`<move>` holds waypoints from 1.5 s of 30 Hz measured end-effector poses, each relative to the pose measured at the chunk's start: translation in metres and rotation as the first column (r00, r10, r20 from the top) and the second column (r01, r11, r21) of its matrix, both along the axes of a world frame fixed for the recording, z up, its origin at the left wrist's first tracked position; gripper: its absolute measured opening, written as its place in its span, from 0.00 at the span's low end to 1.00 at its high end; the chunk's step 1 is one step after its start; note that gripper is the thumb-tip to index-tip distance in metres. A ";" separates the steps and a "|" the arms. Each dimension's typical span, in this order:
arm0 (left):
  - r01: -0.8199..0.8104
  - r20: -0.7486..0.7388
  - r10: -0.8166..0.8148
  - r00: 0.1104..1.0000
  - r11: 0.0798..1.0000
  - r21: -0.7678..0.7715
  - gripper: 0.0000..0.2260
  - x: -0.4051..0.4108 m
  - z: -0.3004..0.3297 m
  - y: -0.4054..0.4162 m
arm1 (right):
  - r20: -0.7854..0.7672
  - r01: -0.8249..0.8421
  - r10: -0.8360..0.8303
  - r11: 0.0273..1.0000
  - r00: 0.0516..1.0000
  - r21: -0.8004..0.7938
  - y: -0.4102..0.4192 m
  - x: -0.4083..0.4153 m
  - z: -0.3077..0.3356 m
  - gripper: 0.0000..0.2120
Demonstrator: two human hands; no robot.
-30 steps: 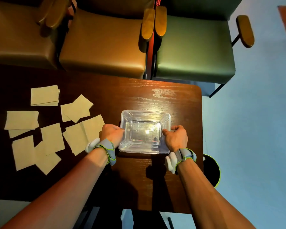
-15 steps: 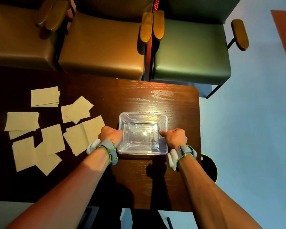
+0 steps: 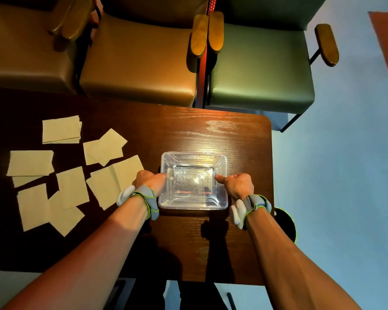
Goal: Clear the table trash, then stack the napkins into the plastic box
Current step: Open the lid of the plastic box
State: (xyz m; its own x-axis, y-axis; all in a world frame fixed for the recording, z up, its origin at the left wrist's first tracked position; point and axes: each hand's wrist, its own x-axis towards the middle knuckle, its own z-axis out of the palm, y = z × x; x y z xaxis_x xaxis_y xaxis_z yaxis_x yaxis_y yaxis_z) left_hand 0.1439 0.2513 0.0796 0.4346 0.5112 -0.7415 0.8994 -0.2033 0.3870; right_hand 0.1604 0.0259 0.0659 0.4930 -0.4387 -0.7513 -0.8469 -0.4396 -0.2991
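Clear plastic, the plastic box (image 3: 193,180) sits on the dark wooden table (image 3: 222,242) toward its right end, and nothing lies inside; only glare and a thin red line show through its floor. The left hand (image 3: 148,181) is closed on the box's left wall and the right hand (image 3: 237,185) on its right wall, each thumb hooked over the rim and the curled fingers hidden outside it. Against the picture from a second ago, the box sits slightly closer to the person and the thumbs reach further over the rim. The tan napkins (image 3: 72,173) lie scattered flat on the table left of the box, several overlapping, the nearest partly under the left hand. A black round bin (image 3: 287,222) shows only as a sliver beyond the table's right edge, its contents out of sight.
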 end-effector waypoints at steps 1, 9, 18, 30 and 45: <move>0.007 -0.003 -0.007 1.000 1.000 -0.002 0.15 0.000 -0.001 0.001 | -0.006 0.002 -0.002 1.000 1.000 -0.012 0.000 0.001 0.000 0.26; 0.075 -0.007 -0.075 0.997 0.997 0.018 0.17 0.002 -0.004 0.001 | -0.072 0.009 -0.009 1.000 0.997 -0.006 0.000 0.003 0.000 0.31; 0.140 -0.033 -0.137 0.990 0.984 0.111 0.20 -0.001 -0.013 0.000 | -0.061 -0.037 0.035 0.999 0.998 -0.030 -0.001 0.001 0.003 0.28; 0.235 -0.115 -0.227 0.967 0.970 0.063 0.22 0.006 -0.015 0.010 | 0.012 -0.079 0.078 0.997 0.997 0.015 0.006 -0.006 0.011 0.21; 0.119 -0.020 -0.124 0.992 0.980 -0.159 0.21 0.009 -0.002 0.026 | 0.052 -0.058 0.060 0.998 0.997 -0.024 0.010 -0.010 0.007 0.20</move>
State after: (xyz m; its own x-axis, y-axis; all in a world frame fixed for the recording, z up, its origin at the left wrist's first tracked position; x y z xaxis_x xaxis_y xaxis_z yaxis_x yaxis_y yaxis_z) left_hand 0.1533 0.2770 0.0781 0.4627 0.3319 -0.8220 0.8834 -0.2502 0.3963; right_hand 0.1503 0.0358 0.0726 0.5569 -0.4239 -0.7143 -0.8028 -0.4954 -0.3319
